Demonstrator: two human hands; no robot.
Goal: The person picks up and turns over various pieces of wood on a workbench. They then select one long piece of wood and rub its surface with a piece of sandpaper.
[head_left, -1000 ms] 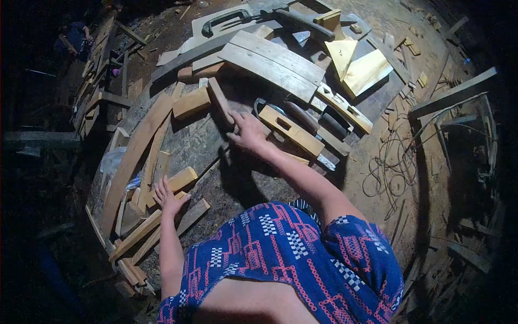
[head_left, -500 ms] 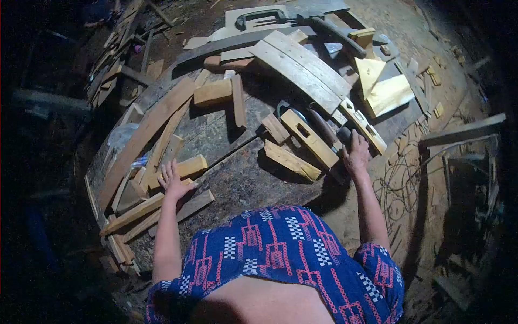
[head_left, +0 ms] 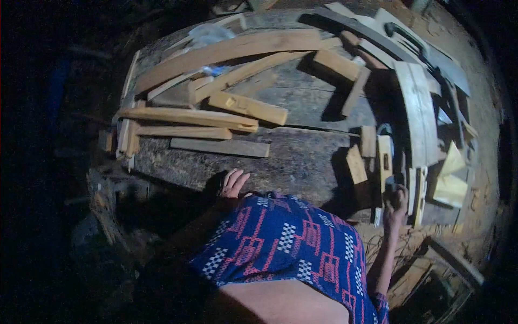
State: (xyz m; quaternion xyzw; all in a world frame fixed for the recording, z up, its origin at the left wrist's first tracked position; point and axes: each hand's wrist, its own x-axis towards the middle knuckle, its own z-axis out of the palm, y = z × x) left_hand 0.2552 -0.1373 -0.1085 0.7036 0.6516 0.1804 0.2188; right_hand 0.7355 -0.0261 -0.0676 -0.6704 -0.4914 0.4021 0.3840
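Observation:
My left hand (head_left: 233, 183) rests on the near edge of the worn workbench (head_left: 318, 162), fingers stretched out and nothing in them. On the right, my right hand (head_left: 396, 201) has its fingers curled at a dark, blocky tool (head_left: 392, 182); its kind is hard to make out. Left of that hand lies a wooden plane body (head_left: 384, 156) with a slot in it. To its right is another slotted wooden piece (head_left: 421, 194). A short wood block (head_left: 356, 163) lies further left.
Several wood strips (head_left: 189, 117) and a grey batten (head_left: 220, 147) lie on the bench's left. A long curved board (head_left: 232, 51) crosses the back. Pale joined planks (head_left: 416, 108), a dark C-clamp (head_left: 406, 36) and yellow offcuts (head_left: 452, 181) lie on the right.
The view has turned, so the bench appears rotated. My left hand has left the wood strips and come to the bench's near edge. My right hand stays by the dark tool.

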